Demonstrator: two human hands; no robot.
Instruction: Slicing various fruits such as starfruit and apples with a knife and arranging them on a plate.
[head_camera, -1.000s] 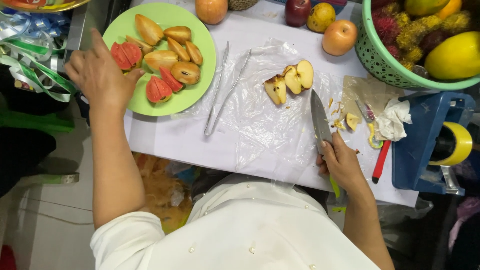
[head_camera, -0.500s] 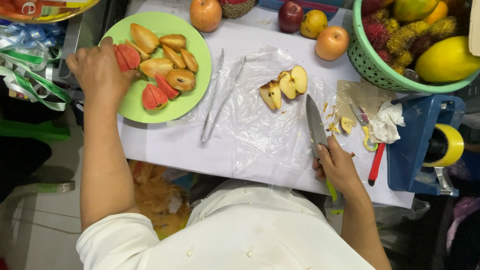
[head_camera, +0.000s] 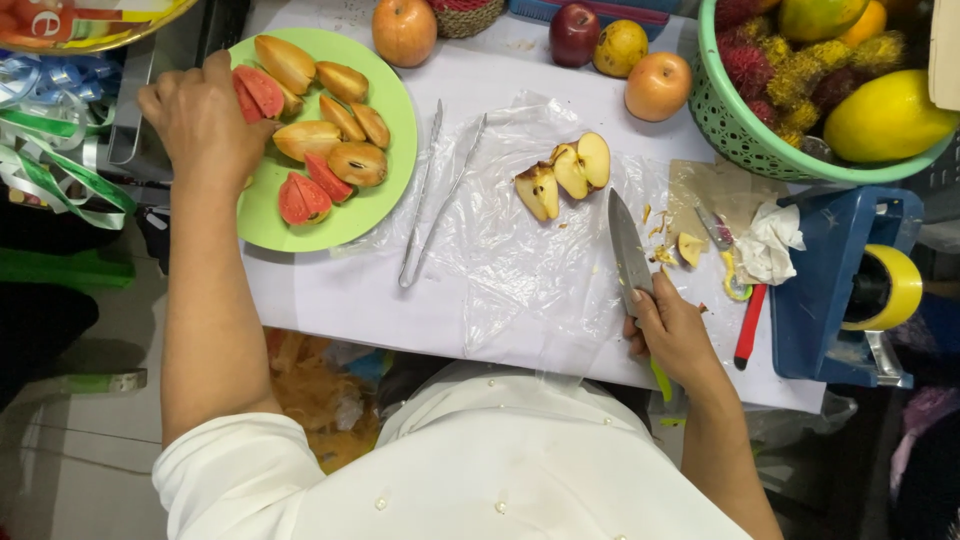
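My left hand (head_camera: 205, 125) rests on the left rim of a green plate (head_camera: 380, 200), fingers curled over its edge. The plate carries several brown and red fruit wedges (head_camera: 325, 135). My right hand (head_camera: 672, 335) grips a kitchen knife (head_camera: 628, 245) by its green handle, blade pointing away over a clear plastic sheet (head_camera: 500, 260). Three apple slices (head_camera: 565, 172) lie on that sheet just left of the blade tip. Metal tongs (head_camera: 432, 195) lie between the plate and the slices.
Whole apples (head_camera: 405, 28) and other fruit (head_camera: 657, 85) line the far edge of the white table. A green basket (head_camera: 760, 130) of mixed fruit stands at far right. A blue tape dispenser (head_camera: 850, 285), a red-handled tool (head_camera: 748, 325) and fruit scraps (head_camera: 690, 248) sit right of the knife.
My left hand has stayed on the plate's left rim and the right hand keeps the knife; only the view has shifted slightly.
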